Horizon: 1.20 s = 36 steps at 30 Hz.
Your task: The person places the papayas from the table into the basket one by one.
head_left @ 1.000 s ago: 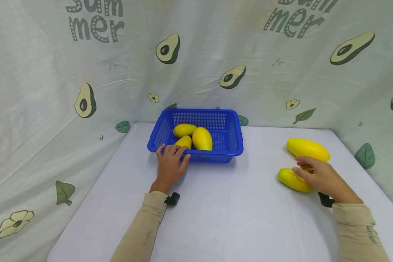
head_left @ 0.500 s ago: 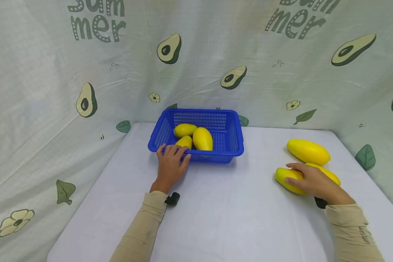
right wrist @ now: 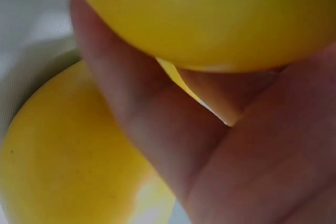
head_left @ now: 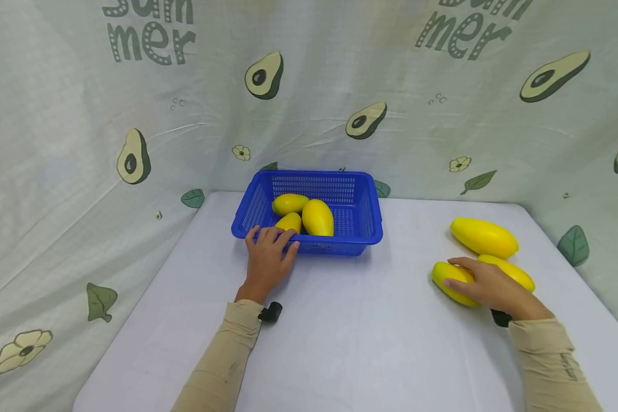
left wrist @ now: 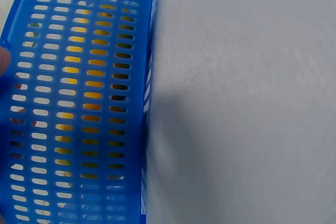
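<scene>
In the head view my right hand grips a yellow mango with a greenish tip, low at the table's right side. The right wrist view has this mango between fingers and palm, with a second one beneath. Two more mangoes lie close by: one just behind the hand, partly covered by it, and one farther back. My left hand holds the front rim of a blue slotted basket, fingers over the edge. Inside are three mangoes, grouped left of centre.
A white cloth covers the table. Behind it hangs a printed curtain with avocados and leaves, and the basket's back stands close to that. In the left wrist view, yellow fruit shows through the slotted basket wall.
My right hand has closed around the near mango and shifted slightly left with it. The mango behind now shows past the hand. The left hand keeps its place on the basket rim.
</scene>
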### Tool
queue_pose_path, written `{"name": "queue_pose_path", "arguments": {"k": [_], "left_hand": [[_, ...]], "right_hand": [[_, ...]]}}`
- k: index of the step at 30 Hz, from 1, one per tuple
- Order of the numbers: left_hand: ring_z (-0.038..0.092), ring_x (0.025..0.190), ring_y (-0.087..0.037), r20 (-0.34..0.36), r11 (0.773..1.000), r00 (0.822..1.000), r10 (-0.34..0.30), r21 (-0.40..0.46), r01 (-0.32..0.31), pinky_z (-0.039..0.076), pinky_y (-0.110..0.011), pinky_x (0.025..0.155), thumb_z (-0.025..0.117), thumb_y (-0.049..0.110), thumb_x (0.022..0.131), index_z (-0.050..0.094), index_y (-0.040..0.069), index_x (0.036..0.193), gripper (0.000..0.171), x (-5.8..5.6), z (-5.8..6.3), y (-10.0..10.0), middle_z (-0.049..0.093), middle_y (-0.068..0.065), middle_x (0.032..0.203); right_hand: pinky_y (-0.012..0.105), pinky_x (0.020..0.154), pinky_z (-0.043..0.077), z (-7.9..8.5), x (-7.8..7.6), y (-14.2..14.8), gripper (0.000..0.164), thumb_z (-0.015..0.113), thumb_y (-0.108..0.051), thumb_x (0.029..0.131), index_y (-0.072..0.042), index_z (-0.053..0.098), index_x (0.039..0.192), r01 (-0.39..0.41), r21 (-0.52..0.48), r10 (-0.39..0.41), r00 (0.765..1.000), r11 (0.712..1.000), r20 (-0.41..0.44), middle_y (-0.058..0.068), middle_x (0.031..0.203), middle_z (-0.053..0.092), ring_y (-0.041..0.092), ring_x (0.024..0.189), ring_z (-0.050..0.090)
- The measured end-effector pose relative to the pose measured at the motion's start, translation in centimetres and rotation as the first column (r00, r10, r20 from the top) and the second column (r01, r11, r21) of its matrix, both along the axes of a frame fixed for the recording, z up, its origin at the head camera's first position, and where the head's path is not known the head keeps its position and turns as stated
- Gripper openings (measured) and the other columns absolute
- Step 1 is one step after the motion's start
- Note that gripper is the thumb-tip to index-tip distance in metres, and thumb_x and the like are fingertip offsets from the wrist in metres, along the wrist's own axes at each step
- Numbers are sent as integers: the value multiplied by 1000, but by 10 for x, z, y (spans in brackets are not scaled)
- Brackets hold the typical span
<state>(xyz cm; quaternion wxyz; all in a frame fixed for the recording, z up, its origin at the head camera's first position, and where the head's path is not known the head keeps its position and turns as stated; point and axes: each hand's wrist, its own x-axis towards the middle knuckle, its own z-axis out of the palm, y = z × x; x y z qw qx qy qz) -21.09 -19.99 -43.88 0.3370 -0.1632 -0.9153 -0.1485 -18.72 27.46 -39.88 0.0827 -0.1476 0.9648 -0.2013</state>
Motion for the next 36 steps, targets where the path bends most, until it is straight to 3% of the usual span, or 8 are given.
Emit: {"name": "queue_pose_path", "arguments": {"k": [10,18,23,28,36], "left_hand": [[53,117,-31,-19,1000,1000,8,4,-8,17,-59,112,57,37,100,69,16,123,33,1,-1,-1,65,-8,112],[53,117,-31,-22,1000,1000,8,11,-7,18,-60,112,57,36,100,69,16,123,32,3,1,-1,65,-9,112],[53,117,-31,-12,1000,1000,5,7,-5,18,-60,112,57,36,100,69,16,123,33,4,0,-2,65,-8,112],[53,116,-31,-17,1000,1000,0,6,0,19,-60,111,57,36,101,69,17,122,31,3,0,-1,65,-7,111],[53,115,-30,-20,1000,1000,-2,5,2,18,-59,112,57,37,101,70,17,122,32,0,-1,0,65,-6,111]], "right_hand": [[55,80,48,2,-2,-1,76,62,-54,95,3,48,141,1,16,-1,1000,1000,19,31,122,60,33,94,58],[62,85,47,-2,-3,-4,74,60,-52,97,5,47,141,1,-1,-1,1000,1000,18,34,128,57,41,105,59],[59,83,48,-4,0,-6,76,60,-54,96,5,46,142,21,-7,-21,999,1000,43,35,126,58,38,100,59],[59,82,48,-5,2,-5,75,58,-55,97,4,46,142,31,-18,-31,1000,999,0,35,125,58,40,100,60],[59,82,47,-10,-3,-4,80,54,-58,98,3,40,147,73,-68,-73,997,995,-7,39,136,47,43,104,54]]}}
